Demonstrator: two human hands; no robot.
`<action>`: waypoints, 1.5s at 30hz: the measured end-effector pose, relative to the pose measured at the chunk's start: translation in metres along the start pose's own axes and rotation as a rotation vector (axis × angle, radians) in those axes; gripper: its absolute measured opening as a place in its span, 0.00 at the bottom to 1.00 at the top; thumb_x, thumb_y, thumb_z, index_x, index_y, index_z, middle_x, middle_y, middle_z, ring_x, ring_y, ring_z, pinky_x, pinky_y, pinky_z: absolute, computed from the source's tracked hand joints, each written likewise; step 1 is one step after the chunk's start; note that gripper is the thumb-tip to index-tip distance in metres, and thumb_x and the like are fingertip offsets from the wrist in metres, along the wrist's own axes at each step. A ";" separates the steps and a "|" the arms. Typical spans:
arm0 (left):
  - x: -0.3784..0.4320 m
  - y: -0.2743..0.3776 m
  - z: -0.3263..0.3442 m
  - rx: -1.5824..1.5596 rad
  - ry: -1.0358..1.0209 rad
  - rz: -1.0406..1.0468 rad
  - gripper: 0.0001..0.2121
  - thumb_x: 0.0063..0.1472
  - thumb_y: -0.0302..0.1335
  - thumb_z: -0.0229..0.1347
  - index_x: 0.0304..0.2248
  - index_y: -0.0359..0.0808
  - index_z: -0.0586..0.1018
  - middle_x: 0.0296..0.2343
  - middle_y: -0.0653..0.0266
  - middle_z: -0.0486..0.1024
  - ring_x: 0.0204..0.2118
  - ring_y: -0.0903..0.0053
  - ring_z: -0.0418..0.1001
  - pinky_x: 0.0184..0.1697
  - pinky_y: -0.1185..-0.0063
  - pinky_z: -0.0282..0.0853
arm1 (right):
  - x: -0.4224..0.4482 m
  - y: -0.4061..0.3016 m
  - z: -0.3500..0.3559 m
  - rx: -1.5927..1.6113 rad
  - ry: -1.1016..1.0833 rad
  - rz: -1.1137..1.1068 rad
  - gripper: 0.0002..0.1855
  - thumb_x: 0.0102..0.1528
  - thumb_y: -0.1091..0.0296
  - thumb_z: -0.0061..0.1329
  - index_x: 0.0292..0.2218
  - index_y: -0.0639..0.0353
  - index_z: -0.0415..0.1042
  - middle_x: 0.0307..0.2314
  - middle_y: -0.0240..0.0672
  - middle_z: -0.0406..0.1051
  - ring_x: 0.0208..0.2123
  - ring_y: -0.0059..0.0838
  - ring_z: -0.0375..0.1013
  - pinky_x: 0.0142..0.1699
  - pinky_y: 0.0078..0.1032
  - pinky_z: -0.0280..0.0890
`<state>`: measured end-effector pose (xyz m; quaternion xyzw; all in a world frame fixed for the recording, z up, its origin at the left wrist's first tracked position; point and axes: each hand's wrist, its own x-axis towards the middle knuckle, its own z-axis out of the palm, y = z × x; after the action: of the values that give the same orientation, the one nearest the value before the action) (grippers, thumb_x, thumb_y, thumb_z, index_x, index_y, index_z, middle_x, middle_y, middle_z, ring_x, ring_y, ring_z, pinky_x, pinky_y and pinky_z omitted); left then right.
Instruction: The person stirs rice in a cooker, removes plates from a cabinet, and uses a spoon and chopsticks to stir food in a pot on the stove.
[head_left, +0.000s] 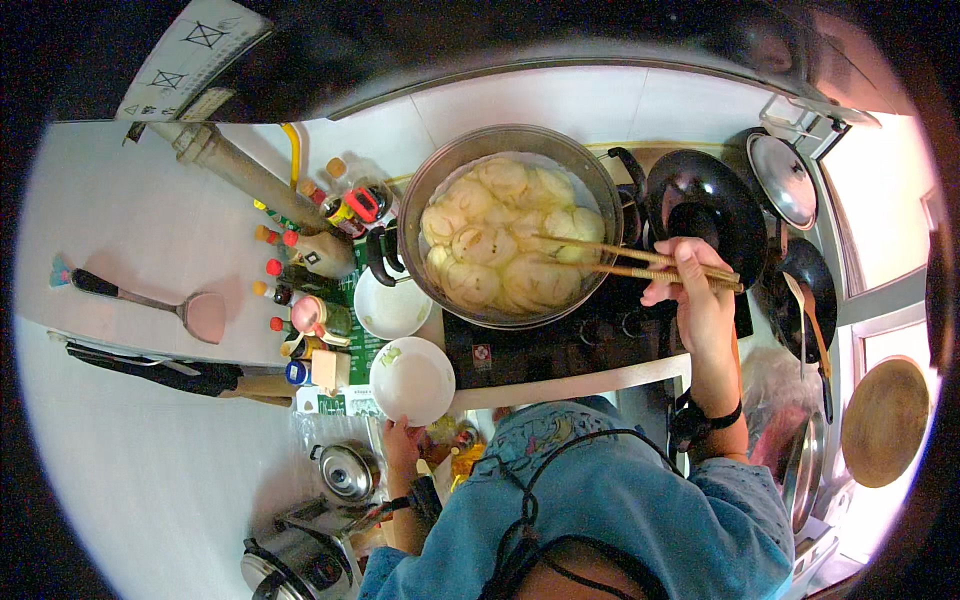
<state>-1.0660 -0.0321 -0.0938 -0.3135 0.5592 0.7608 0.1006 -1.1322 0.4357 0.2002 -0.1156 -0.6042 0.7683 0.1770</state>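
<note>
A large round steamer pot (416, 217) with black handles stands on the black cooktop (517, 364). Several pale yellow twisted buns (484, 246) sit crowded together inside it on a whitish liner. My right hand (694, 289) grips a pair of wooden chopsticks (622, 259) over the pot's right rim. Their tips reach the buns; whether they pinch one is unclear. Left of the cooktop, my left hand (403, 439) holds the near edge of a white bowl (412, 381) with a green leaf print. Another white bowl (391, 304) lies just beyond it, partly hidden by the pot handle.
Sauce bottles and jars (307, 292) crowd the counter's left side. A black wok (701, 195) stands right of the pot, near a metal lid (784, 180). A spatula (150, 304) hangs on the left wall. The range hood (525, 37) overhangs the far side.
</note>
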 end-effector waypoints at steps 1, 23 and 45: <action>0.000 0.001 0.003 -0.012 -0.004 0.002 0.13 0.55 0.21 0.44 0.42 0.33 0.64 0.34 0.58 0.70 0.31 0.70 0.72 0.31 0.75 0.72 | -0.003 -0.002 0.001 -0.089 -0.034 -0.062 0.09 0.55 0.69 0.44 0.29 0.66 0.69 0.22 0.35 0.68 0.19 0.20 0.70 0.23 0.17 0.68; 0.007 0.004 0.007 -0.015 0.071 -0.014 0.15 0.52 0.19 0.46 0.41 0.33 0.63 0.35 0.56 0.69 0.33 0.65 0.72 0.31 0.70 0.73 | -0.019 -0.002 0.063 -0.648 -0.482 -0.380 0.05 0.45 0.76 0.52 0.28 0.62 0.70 0.22 0.39 0.69 0.23 0.37 0.70 0.29 0.26 0.65; 0.015 0.010 -0.005 -0.073 -0.013 -0.055 0.18 0.51 0.18 0.46 0.43 0.32 0.61 0.38 0.53 0.68 0.36 0.63 0.71 0.32 0.70 0.74 | -0.044 0.007 0.075 -0.510 -0.026 -0.114 0.04 0.52 0.77 0.44 0.25 0.66 0.65 0.20 0.35 0.63 0.15 0.21 0.64 0.20 0.18 0.58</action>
<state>-1.0809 -0.0425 -0.0959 -0.3271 0.5218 0.7797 0.1137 -1.1220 0.3497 0.2104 -0.1125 -0.7861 0.5813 0.1773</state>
